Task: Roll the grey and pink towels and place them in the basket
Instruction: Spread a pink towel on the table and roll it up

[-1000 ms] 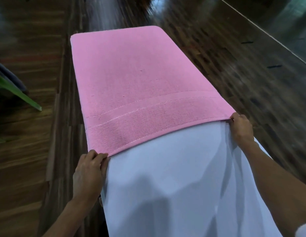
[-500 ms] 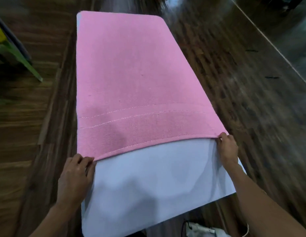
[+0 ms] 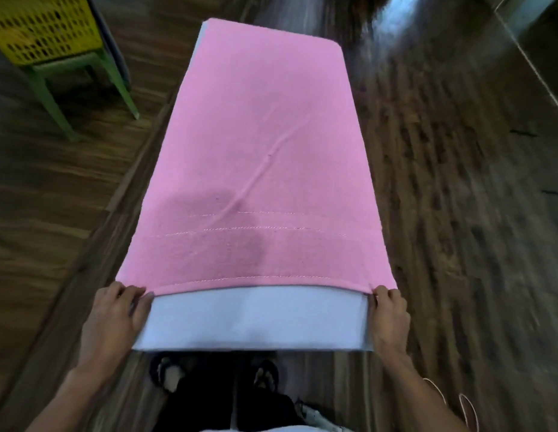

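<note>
A dark wooden floor point(image 3: 458, 213) fills the view, blurred along its right side. Over it stretches the pink towel point(image 3: 259, 151), the biggest thing in sight and the landmark for the rest: it lies flat and long, running away from the person, with a shallow diagonal crease across its middle and two stitched lines across it near the close hem. Under the pink towel lies the grey towel point(image 3: 255, 319), pale and smooth; a wide band of it shows beyond the pink towel's near hem, and a thin sliver shows at the pink towel's far left corner. What the two towels rest on is hidden beneath them.

Far to the left of the pink towel's far end stands the yellow basket point(image 3: 43, 29), perforated, well apart from the towels. It sits on a green stool point(image 3: 68, 73) whose legs splay down to the floor.

At the pink towel's near left corner, the left hand point(image 3: 115, 322) has its fingers curled onto the hem and appears to pinch the corner, the palm lying along the grey towel's left edge. At the near right corner, the right hand point(image 3: 390, 319) pinches the hem with curled fingers and lies along the grey towel's right edge.

Below the grey towel's near edge, the person's feet in dark sandals point(image 3: 265, 374) stand on the floor.
</note>
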Tool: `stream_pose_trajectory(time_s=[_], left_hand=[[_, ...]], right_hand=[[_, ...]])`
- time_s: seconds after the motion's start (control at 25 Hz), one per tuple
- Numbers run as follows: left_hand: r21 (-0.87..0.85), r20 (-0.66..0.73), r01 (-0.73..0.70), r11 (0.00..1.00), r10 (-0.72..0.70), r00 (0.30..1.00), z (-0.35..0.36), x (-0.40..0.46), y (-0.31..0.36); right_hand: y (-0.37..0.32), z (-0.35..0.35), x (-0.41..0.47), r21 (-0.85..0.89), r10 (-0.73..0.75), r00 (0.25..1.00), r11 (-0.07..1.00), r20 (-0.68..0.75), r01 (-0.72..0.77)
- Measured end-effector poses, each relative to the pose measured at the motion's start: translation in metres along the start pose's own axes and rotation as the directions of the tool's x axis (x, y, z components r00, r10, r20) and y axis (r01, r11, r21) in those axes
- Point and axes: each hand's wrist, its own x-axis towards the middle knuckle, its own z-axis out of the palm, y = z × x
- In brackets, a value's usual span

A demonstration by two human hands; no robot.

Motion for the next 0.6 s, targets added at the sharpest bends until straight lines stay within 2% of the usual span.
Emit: stream_pose_trajectory(time_s=[0.12, 0.2, 0.32, 0.4, 0.52, 0.6], left_hand=[[0.091, 0.063, 0.108, 0.990, -0.114, 0.991, 0.000, -0.012, 0.011], [0.118, 0.100, 0.058, 0.991, -0.070, 0.993, 0.004, -0.009, 0.019], [0.054, 0.180, -0.089, 0.995, 0.078, 0.981, 0.013, -0.005, 0.028], [0.027, 0.228, -0.095, 0.995, 0.086, 0.970, 0.014, -0.002, 0.030], [0.044, 0.236, -0.113, 0.993, 0.099, 0.967, 0.008, 0.001, 0.022], [0.029, 0.237, -0.065, 0.997, 0.057, 0.970, 0.004, 0.001, 0.013]], right_hand=[[0.010, -0.007, -0.006, -0.047, 0.003, 0.999, 0.999, 0.052, -0.001], [0.008, -0.009, -0.004, -0.041, -0.052, 0.998, 0.998, 0.037, 0.053], [0.004, -0.002, -0.002, 0.009, -0.232, 0.970, 0.973, 0.067, 0.232], [0.007, 0.001, -0.002, 0.065, -0.237, 0.963, 0.971, 0.124, 0.231], [0.020, -0.004, -0.010, 0.081, -0.256, 0.964, 0.965, 0.078, 0.249], [0.022, -0.012, -0.015, 0.111, -0.260, 0.963, 0.961, 0.076, 0.251]])
